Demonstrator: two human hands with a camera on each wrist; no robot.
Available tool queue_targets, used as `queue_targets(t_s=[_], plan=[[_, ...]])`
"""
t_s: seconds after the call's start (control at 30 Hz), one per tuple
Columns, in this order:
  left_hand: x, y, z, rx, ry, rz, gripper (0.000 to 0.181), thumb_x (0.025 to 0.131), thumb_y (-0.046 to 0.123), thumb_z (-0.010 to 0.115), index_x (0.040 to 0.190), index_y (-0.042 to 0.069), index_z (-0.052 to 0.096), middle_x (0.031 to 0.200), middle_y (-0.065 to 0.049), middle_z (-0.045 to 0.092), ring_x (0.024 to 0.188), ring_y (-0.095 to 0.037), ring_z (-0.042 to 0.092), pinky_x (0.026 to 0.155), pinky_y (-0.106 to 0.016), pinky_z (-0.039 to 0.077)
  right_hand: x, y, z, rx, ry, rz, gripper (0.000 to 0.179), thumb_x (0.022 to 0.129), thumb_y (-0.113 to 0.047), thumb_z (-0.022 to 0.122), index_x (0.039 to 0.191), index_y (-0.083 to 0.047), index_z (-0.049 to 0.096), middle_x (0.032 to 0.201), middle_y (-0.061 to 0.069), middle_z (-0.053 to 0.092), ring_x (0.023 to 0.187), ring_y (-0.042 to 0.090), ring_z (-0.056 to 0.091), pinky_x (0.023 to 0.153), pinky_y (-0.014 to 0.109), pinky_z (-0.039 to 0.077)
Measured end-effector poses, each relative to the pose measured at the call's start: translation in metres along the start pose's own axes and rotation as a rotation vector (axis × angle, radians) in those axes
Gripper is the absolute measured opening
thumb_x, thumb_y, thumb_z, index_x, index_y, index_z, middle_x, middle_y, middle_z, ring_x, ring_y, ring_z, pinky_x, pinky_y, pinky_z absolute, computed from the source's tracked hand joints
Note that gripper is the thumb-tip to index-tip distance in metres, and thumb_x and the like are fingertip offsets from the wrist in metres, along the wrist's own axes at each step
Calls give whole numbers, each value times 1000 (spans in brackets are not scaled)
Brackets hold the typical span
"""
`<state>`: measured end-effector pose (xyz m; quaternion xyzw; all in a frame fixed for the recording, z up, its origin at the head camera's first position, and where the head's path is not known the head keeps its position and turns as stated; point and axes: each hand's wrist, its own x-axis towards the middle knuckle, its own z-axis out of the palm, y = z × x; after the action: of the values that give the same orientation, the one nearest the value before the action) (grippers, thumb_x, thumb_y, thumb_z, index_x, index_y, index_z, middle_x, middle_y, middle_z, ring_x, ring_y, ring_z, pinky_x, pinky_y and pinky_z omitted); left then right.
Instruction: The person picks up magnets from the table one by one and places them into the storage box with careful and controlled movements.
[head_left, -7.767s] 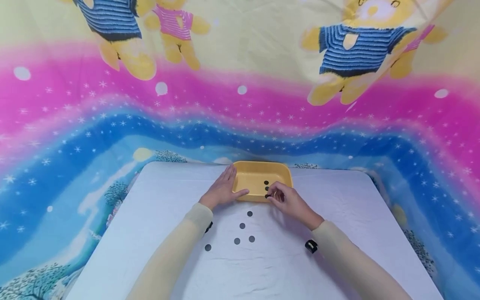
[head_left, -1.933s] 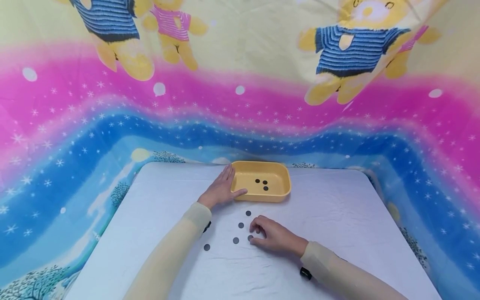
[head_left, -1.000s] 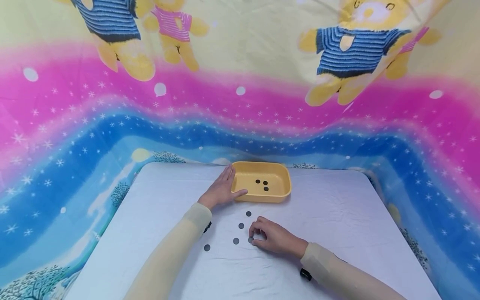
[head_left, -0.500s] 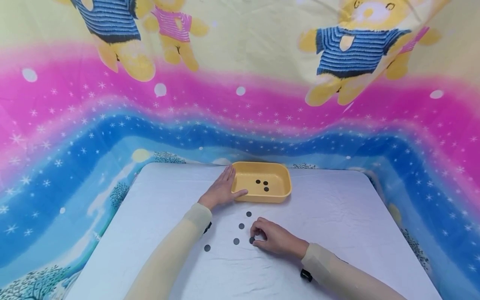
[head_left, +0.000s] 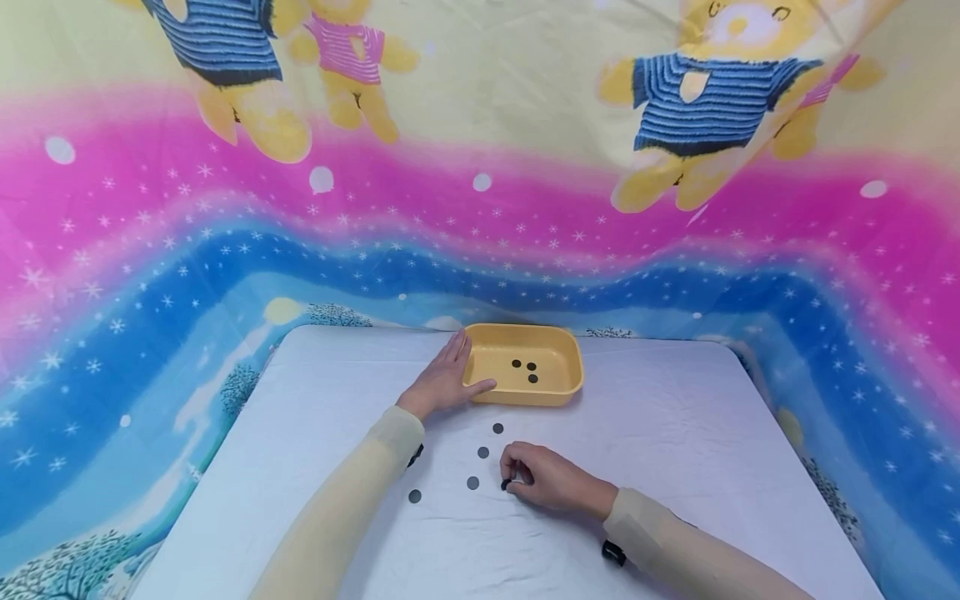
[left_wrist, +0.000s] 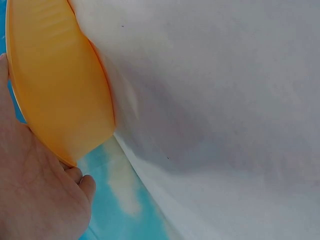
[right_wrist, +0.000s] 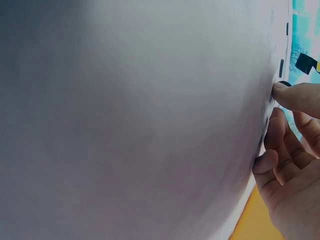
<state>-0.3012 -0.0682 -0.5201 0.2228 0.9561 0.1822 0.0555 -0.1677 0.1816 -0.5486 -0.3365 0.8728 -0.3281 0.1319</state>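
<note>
A yellow rectangular tray (head_left: pixel 522 399) stands at the table's far edge with 3 small dark discs (head_left: pixel 532 378) inside. My left hand (head_left: pixel 441 385) rests against its left end, fingers straight along the side and thumb stretched over the front rim. In the left wrist view, the left hand (left_wrist: pixel 42 185) touches the tray's rim (left_wrist: pixel 60 154). Nearer me, my right hand (head_left: pixel 551 477) pinches a small black disc (head_left: pixel 506 484), now tilted on edge, between thumb and finger. The right wrist view shows the disc (right_wrist: pixel 285 83) at the thumb tip, partly hidden.
Several more dark discs lie flat on the white-covered table (head_left: pixel 360 383): one disc (head_left: pixel 498 428) close to the tray, one disc (head_left: pixel 415 497) by the left forearm. A printed cloth (head_left: pixel 480 250) hangs right behind the table's far edge.
My right hand has moved from the tray down to the disc on the table. That disc lay flat and is now tipped up in the fingers. The left hand stays at the tray.
</note>
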Motion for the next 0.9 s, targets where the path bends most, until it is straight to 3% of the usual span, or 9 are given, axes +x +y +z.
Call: queue_targets(t_s=[0.5, 0.9], plan=[[0, 1, -1, -13, -5, -3, 115, 99, 83, 44, 172, 2, 4, 181, -12, -10, 167, -27, -6, 134, -41, 6, -1, -2, 1, 34, -11, -30, 24, 95, -4, 78, 98, -23, 65, 85, -15, 59, 74, 1, 55, 68, 20, 52], [-1, 2, -2, -18, -7, -2, 115, 99, 82, 45, 172, 3, 3, 180, -10, -13, 167, -29, -4, 134, -41, 6, -2, -2, -2, 59, 26, -28, 22, 96, -4, 78, 100, -22, 66, 88, -13, 61, 75, 3, 56, 68, 21, 53]])
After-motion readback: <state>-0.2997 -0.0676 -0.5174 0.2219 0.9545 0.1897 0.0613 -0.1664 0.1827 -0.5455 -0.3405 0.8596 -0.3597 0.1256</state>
